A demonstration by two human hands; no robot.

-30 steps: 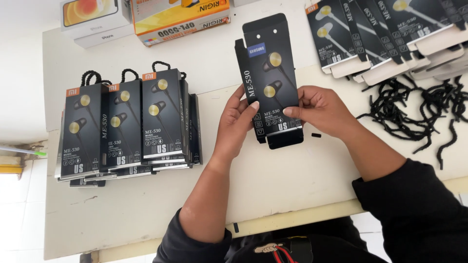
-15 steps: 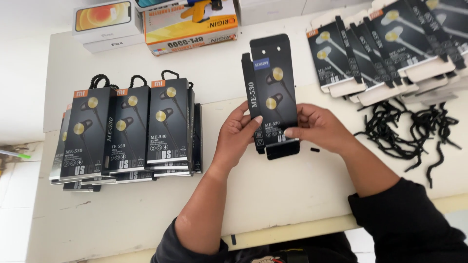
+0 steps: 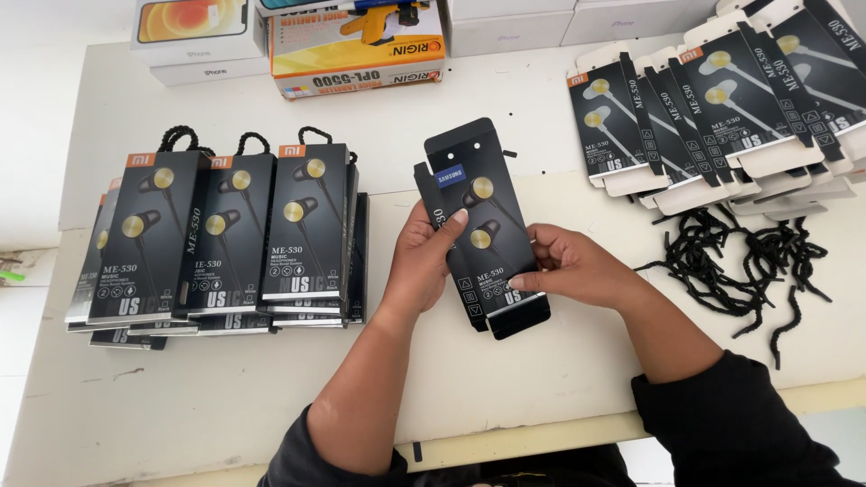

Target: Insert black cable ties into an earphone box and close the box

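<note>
The person's body is cut off at the near edge, so only the forearms and dark sleeves show, and the back of the black earphone carton (image 3: 483, 230) is hidden from view. Both hands have hold of it over the middle of the white tabletop (image 3: 225, 397): the left hand (image 3: 424, 261) is curled around its left edge with the thumb laid on the front, and the right hand (image 3: 573, 269) pinches its lower right side with the fingers closed. The carton tilts with its top leaning far and left; its bottom flap hangs open just below the right hand, whose fingers cover part of it.

The carton is tall and flat, black with two gold earbud pictures and a small blue label near the top. To the left, a row of finished black cartons (image 3: 225, 234) stands stacked with black cord loops at the top. At the far right lie fanned flat cartons (image 3: 713, 108), cut off by the edge, and nearer, a tangle of black cords (image 3: 740, 261). At the far edge sit white boxes and an orange box (image 3: 359, 45), half out of view
</note>
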